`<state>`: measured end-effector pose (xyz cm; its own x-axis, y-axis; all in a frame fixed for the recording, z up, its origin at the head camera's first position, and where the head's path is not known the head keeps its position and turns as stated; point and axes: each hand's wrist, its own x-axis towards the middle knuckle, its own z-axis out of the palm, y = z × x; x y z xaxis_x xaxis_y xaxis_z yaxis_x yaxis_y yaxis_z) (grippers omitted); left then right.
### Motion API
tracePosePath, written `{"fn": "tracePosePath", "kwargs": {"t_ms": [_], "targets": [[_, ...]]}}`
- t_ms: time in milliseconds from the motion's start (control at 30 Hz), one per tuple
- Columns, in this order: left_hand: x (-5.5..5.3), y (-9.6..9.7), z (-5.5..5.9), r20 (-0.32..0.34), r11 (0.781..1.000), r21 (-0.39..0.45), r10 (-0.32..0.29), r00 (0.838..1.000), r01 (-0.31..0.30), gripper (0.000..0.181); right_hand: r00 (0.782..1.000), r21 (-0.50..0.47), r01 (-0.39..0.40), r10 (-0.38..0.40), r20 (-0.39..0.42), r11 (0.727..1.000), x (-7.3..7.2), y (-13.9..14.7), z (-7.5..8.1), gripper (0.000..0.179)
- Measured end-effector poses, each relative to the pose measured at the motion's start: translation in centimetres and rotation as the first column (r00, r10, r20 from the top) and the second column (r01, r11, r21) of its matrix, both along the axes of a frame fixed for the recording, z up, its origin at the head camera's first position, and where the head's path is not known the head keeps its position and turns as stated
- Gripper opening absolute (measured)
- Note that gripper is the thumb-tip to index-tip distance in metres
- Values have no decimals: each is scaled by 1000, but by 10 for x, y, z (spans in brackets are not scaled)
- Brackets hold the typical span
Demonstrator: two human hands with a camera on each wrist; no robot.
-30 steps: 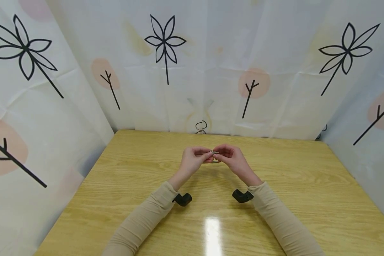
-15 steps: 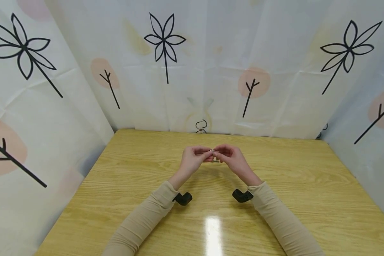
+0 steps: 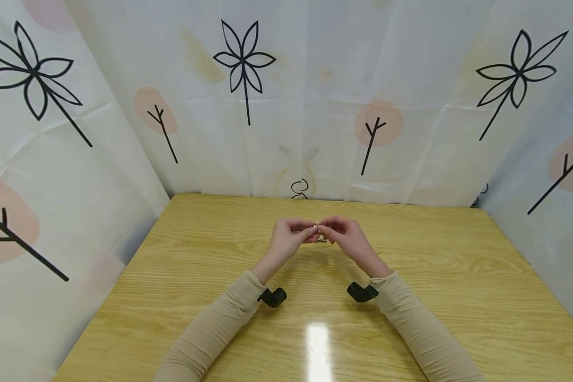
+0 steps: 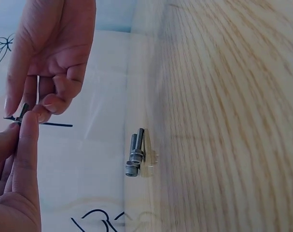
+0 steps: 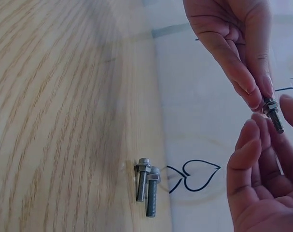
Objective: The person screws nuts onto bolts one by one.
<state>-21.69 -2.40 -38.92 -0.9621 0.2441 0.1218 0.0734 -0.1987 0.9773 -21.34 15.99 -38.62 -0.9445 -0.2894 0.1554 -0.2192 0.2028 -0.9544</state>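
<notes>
Above the far part of the table, my left hand (image 3: 287,236) pinches a small metal bolt (image 5: 272,115) by its head between thumb and finger. A nut (image 5: 270,107) sits on the bolt close to the head, the threaded end sticking out beyond it. Opposite, the fingers and thumb of my right hand (image 3: 346,236) curl round this threaded end, fingertips right at the nut. From the head view most of the bolt is hidden by the fingertips. Beneath the hands, two more bolts (image 4: 135,153) with nuts lie side by side on the table.
The wooden table (image 3: 210,276) reaches back to a white patterned curtain (image 3: 286,106), which also hangs at both sides. A black wrist camera (image 3: 273,297) shows by the left cuff and another black camera (image 3: 362,292) by the right one.
The right fingertips have shifted slightly left over the bolt, covering the shaft that stuck out to the right before. My left hand holds its place, and the bolts on the table are unmoved.
</notes>
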Motion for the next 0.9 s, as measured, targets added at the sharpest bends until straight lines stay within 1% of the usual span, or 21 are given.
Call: {"fn": "tracePosePath", "kwargs": {"t_ms": [133, 200, 300, 367, 500, 667, 733, 833, 900], "targets": [[-1, 0, -1, -1, 1000, 10, 1, 1000, -1, 17, 1000, -49, -18, 18, 4, 999, 6, -1, 10, 23], [-1, 0, -2, 2, 1000, 12, -1, 1000, 1, 17, 1000, -35, -18, 18, -2, 999, 11, -3, 17, 22], [-1, 1, -3, 12, 1000, 16, -3, 1000, 3, 16, 1000, 12, -17, 17, -17, 1000, 16, -5, 25, 20], [-1, 1, -4, 20, 1000, 16, -4, 1000, 4, 16, 1000, 43, -15, 15, -13, 999, 17, -5, 27, 20], [-2, 3, -7, 30, 1000, 17, -6, 1000, 6, 16, 1000, 67, -11, 10, 11, 998, 18, -5, 26, 23], [-1, 3, -7, 39, 999, 32, 8, 999, -9, 16, 1000, 26, -11, 10, 21, 1000, 18, -4, 25, 23], [0, 3, -7, 33, 999, 34, 9, 999, -11, 17, 1000, 21, -10, 10, 12, 1000, 17, -4, 25, 22], [-1, 3, -6, 18, 1000, 26, 3, 1000, -3, 17, 1000, 47, -12, 13, -7, 999, 17, -3, 26, 21], [-1, 2, -6, 7, 1000, 11, -6, 1000, 6, 17, 1000, 69, -12, 13, -6, 998, 16, -3, 27, 21]]}}
